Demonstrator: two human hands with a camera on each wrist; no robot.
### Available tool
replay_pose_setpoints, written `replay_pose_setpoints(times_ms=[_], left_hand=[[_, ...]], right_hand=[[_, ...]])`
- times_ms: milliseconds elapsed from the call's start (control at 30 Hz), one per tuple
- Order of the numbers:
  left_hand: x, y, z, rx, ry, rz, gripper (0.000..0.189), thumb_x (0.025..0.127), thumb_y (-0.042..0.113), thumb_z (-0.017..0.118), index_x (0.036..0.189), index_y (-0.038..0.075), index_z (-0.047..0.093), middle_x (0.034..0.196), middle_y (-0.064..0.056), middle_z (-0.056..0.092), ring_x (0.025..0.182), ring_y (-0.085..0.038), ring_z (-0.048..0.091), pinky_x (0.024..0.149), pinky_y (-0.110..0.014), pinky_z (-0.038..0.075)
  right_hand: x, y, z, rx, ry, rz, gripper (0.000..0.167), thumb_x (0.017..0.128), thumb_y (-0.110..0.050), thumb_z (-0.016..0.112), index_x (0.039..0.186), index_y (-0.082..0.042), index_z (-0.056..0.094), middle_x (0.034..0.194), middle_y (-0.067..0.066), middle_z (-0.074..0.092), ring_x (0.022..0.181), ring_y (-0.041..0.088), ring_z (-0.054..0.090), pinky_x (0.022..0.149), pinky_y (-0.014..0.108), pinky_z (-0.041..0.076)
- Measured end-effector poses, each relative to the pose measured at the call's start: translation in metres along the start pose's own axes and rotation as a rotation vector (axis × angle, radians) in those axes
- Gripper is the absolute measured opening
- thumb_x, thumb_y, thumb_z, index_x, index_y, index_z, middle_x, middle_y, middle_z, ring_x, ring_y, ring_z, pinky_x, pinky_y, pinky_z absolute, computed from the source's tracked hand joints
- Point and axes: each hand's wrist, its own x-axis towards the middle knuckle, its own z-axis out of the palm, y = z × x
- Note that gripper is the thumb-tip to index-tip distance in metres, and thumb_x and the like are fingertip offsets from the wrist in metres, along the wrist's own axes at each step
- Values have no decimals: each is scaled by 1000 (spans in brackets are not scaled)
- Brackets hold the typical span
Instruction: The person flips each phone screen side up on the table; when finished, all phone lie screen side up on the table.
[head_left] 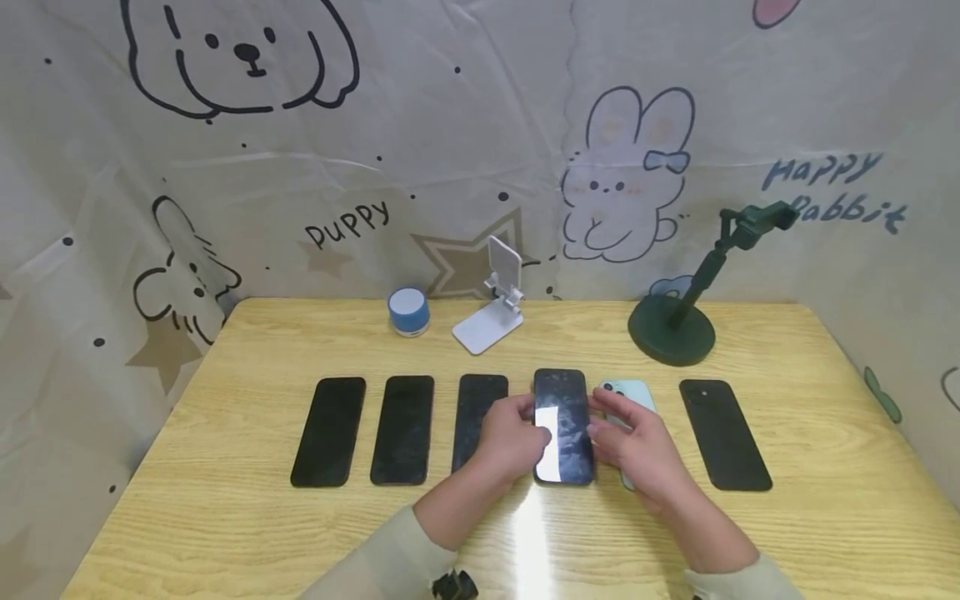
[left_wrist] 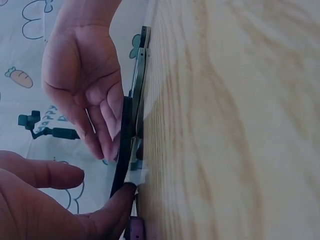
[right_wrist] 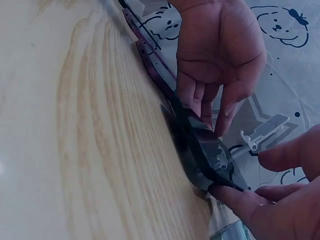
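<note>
Phone (head_left: 562,425), fourth in a row of six on the wooden surface (head_left: 225,517), is being pinched between both hands: the left hand (head_left: 510,437) at its left long edge, the right hand (head_left: 637,450) at its right, thumbs at the near end. Its long axis is being kept pointing away from the grip, near end lifted slightly. A black phone (head_left: 476,408) and a mint phone (head_left: 633,392) are lying just beside it; open room is being left only toward the person.

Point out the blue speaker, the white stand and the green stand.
blue speaker (head_left: 408,311), head view, on its white top.
white stand (head_left: 487,327), head view, on its flat base.
green stand (head_left: 671,332), head view, on its round base.
</note>
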Motion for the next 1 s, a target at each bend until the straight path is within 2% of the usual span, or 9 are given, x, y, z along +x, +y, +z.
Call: replay_pose_setpoints(times_ms=[33,133,267,500,767,900,1000], left_hand=[[-1,1,0,-2,6,-2,55,78,-8,65,133,-7,58,117,-14,62,102,-23,59,81,-34,52],[-2,3,-1,-23,-2,8,54,79,-9,66,133,-7,59,113,-12,66,95,-18,62,77,-31,54],[-4,4,-2,-18,-3,18,55,78,-9,65,132,-7,59,108,-10,67,90,-17,63,76,-31,54],[-7,3,-2,43,-1,11,62,81,-4,67,141,-8,51,127,-18,61,112,-23,59,89,-37,52],[-8,3,-2,52,-13,14,62,84,1,66,142,-9,48,132,-21,59,120,-28,57,93,-41,50],[-9,4,-2,91,-8,18,63,85,6,66,143,-8,47,137,-21,56,127,-31,52,97,-44,47],[-11,6,-1,112,2,49,65,86,8,66,145,-7,45,142,-21,52,131,-32,47,94,-45,49]], right_hand=[[0,-1,0,-3,-9,-4,58,98,2,54,152,6,32,150,25,39,133,37,45,92,36,51],[1,-2,-1,-9,-34,-10,60,97,3,55,151,8,31,151,27,37,136,37,42,95,32,48],[1,-3,-1,-26,-55,-2,61,97,3,56,151,10,29,152,28,34,138,38,39,99,33,45],[2,-3,-2,-100,-99,0,62,98,-2,58,151,10,28,155,28,31,140,40,34,102,38,42],[3,-4,-3,-179,-138,-15,65,98,-6,61,151,11,29,154,28,32,140,41,35,108,47,35],[0,-5,-7,-197,-127,-19,65,98,-7,61,152,10,28,152,28,35,138,41,37,108,47,35],[-4,-7,-13,-216,-95,-29,64,98,-7,61,152,9,29,150,27,40,136,40,41,105,43,40]])
